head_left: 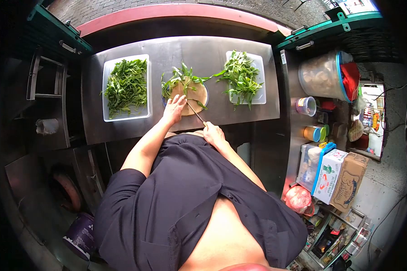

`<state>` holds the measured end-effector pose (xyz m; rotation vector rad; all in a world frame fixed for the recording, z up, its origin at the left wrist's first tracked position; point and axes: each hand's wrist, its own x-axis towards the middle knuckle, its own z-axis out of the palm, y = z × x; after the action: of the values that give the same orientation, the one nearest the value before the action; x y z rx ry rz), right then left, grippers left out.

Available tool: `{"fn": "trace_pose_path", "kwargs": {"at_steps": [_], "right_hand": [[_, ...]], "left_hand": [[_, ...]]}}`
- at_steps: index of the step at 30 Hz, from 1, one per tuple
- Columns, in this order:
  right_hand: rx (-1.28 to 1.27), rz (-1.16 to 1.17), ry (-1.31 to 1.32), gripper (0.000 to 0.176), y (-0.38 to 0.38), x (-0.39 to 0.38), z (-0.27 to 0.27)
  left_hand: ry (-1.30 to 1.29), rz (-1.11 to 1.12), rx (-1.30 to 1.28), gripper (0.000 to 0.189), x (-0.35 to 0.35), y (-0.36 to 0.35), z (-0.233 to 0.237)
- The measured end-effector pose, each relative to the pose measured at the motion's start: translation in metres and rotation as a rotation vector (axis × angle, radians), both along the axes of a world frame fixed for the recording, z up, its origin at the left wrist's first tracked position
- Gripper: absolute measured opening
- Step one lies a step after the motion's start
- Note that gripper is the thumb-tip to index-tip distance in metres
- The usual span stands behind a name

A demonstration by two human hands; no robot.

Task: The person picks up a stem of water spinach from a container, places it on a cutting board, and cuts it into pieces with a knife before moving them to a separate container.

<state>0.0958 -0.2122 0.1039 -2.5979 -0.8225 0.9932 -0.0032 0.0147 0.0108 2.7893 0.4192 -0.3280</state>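
Observation:
A round wooden chopping board (200, 93) lies on the metal table in front of me, with leafy greens (181, 76) across its far and left side. My left hand (175, 108) presses down on the greens at the board's near left, its fingers closed around them. In my right hand (214, 134), at the table's near edge, is the handle of a knife (195, 112). Its blade slants up and left over the board, close to my left fingertips. A few loose leaves lie on the board right of the blade.
Left of the board stands a clear plastic tray (105, 90) full of cut leaves. To the right, another tray (260, 72) bears longer leafy stems. The metal table (208, 49) ends near my waist. A right-hand shelf holds a large tub (319, 74), jars and boxes (332, 176).

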Motion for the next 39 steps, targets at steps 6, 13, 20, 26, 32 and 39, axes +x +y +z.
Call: {"fn": "trace_pose_path", "kwargs": {"at_steps": [6, 13, 20, 26, 32, 39], "right_hand": [[-0.056, 0.106, -0.05, 0.026, 0.002, 0.005, -0.004], [-0.083, 0.132, -0.077, 0.02, -0.013, -0.001, -0.003], [-0.039, 0.089, -0.017, 0.024, -0.025, -0.003, 0.005], [-0.009, -0.008, -0.024, 0.03, -0.033, 0.002, 0.005], [0.124, -0.035, -0.021, 0.027, -0.023, 0.001, -0.006], [0.012, 0.009, 0.06, 0.03, -0.009, -0.005, 0.003]], "left_hand": [[0.021, -0.002, 0.003, 0.079, -0.002, 0.0, 0.002], [0.048, 0.04, -0.023, 0.081, -0.007, 0.001, 0.007], [0.016, 0.088, -0.053, 0.078, -0.017, 0.002, -0.004], [-0.19, 0.173, -0.079, 0.063, -0.013, 0.0, -0.015], [-0.206, 0.16, -0.062, 0.063, -0.009, -0.004, -0.017], [-0.104, 0.1, -0.04, 0.071, -0.003, -0.002, -0.017]]}}
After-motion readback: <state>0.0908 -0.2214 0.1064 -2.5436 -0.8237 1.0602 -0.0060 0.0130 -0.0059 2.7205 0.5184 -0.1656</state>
